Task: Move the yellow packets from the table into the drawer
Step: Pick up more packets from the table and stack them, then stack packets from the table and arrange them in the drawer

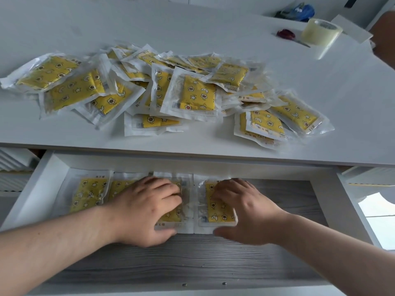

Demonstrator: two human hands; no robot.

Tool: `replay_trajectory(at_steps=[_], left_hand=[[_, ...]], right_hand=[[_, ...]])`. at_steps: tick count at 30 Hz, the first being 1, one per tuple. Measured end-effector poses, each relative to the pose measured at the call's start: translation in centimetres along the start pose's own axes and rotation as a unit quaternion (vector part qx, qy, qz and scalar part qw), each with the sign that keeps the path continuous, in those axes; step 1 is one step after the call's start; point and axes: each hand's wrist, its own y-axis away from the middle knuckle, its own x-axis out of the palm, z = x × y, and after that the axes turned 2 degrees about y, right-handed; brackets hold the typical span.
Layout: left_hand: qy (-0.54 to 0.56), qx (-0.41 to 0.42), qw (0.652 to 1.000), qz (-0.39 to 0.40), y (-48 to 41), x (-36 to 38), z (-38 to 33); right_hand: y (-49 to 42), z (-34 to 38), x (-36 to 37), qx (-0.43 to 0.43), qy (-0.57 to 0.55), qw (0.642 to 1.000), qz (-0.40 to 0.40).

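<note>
A: Now, orientation of the packets in the drawer?
B: Four side by side, long axes front-to-back. Second packet mostly hidden.
A: Fingers?
B: Left hand curled over third packet; right hand curled over fourth packet, probably gripping. Pile of yellow packets on table.

The yellow packets carry white stars, crescent moons and brown-centred flowers, each sealed in a clear wrapper with white edges; the table is plain white; the drawer has white walls and a grey wood-grain floor; the tape roll is translucent pale yellow; the scissors have dark red handles; the bag is blue.
</note>
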Motion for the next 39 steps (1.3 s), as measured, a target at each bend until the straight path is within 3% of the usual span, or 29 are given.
replay_trajectory(at_steps=[3, 17, 24, 28, 32, 34, 39], left_hand=[[0.021, -0.045, 0.999, 0.0, 0.0, 0.2, 0.8], [0.066, -0.033, 0.997, 0.015, -0.4, -2.1, 0.7], [0.162, -0.082, 0.981, -0.071, -0.3, -9.6, -1.3], [0.275, -0.16, 0.943, -0.1, 0.0, -13.3, -2.5], [0.333, -0.248, 0.893, -0.174, -1.6, -17.3, -2.7], [0.32, -0.311, 0.875, -0.187, -3.4, -18.7, -1.8], [0.225, -0.46, 0.853, -0.105, -8.6, -19.4, 1.0]], right_hand=[[-0.3, -0.3, 0.0, 0.089, -0.079, 0.992, -0.042], [-0.1, 0.7, -2.2, 0.121, -0.11, 0.986, -0.017], [2.3, 3.3, -9.6, 0.12, -0.207, 0.971, -0.021], [3.9, 4.8, -13.9, 0.107, -0.28, 0.953, -0.054], [3.8, 5.3, -18.2, 0.105, -0.322, 0.931, -0.137], [2.9, 4.9, -19.9, 0.112, -0.328, 0.922, -0.173], [-0.7, 3.5, -22.4, 0.14, -0.351, 0.896, -0.232]])
